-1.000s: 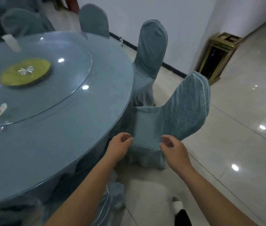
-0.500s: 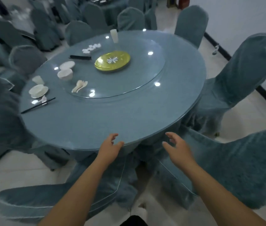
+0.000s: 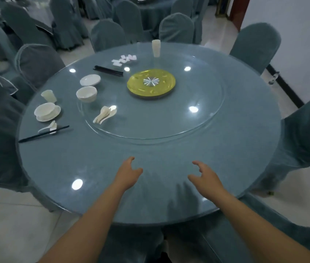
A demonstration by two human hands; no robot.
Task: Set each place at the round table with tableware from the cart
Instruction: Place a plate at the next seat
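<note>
Hovering empty over the near edge of the round table (image 3: 169, 205): left hand (image 3: 127, 176) and right hand (image 3: 206, 179), fingers loosely spread, pinching nothing, a bare stretch of tabletop between them. Taking the yellow centrepiece (image 3: 151, 83) as landmark: one finished place well to its left at the rim, with bowl on plate (image 3: 47, 112), cup (image 3: 48, 95), spoon (image 3: 48, 127) and chopsticks (image 3: 43, 134). Waiting nearer that centrepiece on the glass turntable (image 3: 207, 126): stacked bowls (image 3: 86, 93) and saucers (image 3: 90, 80) to its left, spoons (image 3: 104, 114) below-left, spare chopsticks (image 3: 108, 70) and small white rests (image 3: 124, 59) above-left, stacked cups (image 3: 156, 48) behind. Cart not in view. Likely next: laying the near place. Best done by turning the glass to bring the supplies close, lifting one plate and bowl squarely with both hands, setting them a little in from the rim opposite the chair, then matching the finished setting's order.
</note>
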